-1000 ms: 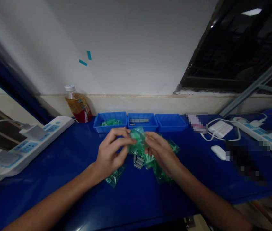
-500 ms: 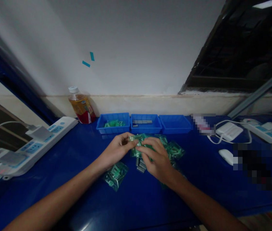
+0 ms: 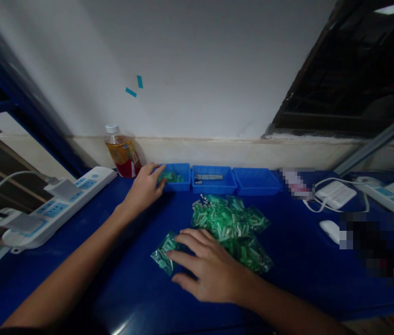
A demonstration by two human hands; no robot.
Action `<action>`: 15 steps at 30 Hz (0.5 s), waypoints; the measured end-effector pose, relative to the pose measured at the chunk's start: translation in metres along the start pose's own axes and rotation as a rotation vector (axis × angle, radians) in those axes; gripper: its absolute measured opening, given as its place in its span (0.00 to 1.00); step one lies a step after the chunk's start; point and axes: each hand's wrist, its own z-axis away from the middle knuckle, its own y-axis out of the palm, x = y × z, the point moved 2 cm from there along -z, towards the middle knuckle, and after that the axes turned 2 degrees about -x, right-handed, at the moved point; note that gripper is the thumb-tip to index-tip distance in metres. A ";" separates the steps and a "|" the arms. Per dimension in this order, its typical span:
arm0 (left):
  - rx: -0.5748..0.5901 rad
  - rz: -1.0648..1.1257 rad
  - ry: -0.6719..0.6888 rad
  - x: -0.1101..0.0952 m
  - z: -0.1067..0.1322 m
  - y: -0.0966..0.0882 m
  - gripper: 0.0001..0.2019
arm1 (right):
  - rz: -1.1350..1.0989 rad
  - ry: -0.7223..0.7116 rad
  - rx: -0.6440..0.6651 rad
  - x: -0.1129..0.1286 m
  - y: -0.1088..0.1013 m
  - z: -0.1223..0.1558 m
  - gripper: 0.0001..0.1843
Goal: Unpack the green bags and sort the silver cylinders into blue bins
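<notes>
My left hand [image 3: 143, 187] reaches over the left end of the left blue bin [image 3: 180, 187], thumb and fingers apart. Small green pieces [image 3: 172, 177] lie in that bin, and nothing shows in the hand. Over the table, my right hand [image 3: 212, 269] spreads its fingers, their tips at the right edge of a small clear bag [image 3: 163, 255] holding green pieces. Whether the fingertips press on the bag I cannot tell. Behind and right of this hand is a heap of similar green bags [image 3: 228, 218], partly hidden by it.
The middle blue bin [image 3: 214, 187] holds grey metal rods; the right blue bin [image 3: 257, 188] stands beside it. A drink bottle [image 3: 122, 151] and a power strip [image 3: 57, 209] are at left. White adapters with cables [image 3: 336, 194] and a white mouse [image 3: 329, 231] sit at right.
My left hand has moved from the heap up and left to the left bin. My right hand has come down and left to the single bag, uncovering more of the heap.
</notes>
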 end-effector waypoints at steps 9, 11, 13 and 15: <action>-0.015 0.164 0.108 -0.034 0.008 -0.008 0.11 | 0.028 0.041 0.114 0.003 0.014 0.003 0.10; 0.011 0.221 0.144 -0.043 0.012 -0.006 0.11 | 0.013 0.101 0.106 0.002 0.013 0.003 0.09; 0.043 0.273 0.189 -0.051 0.019 0.000 0.11 | 0.017 0.167 0.094 0.002 0.014 0.004 0.14; 0.086 0.321 0.236 -0.057 0.026 0.007 0.11 | 0.037 0.231 0.078 0.001 0.015 0.006 0.25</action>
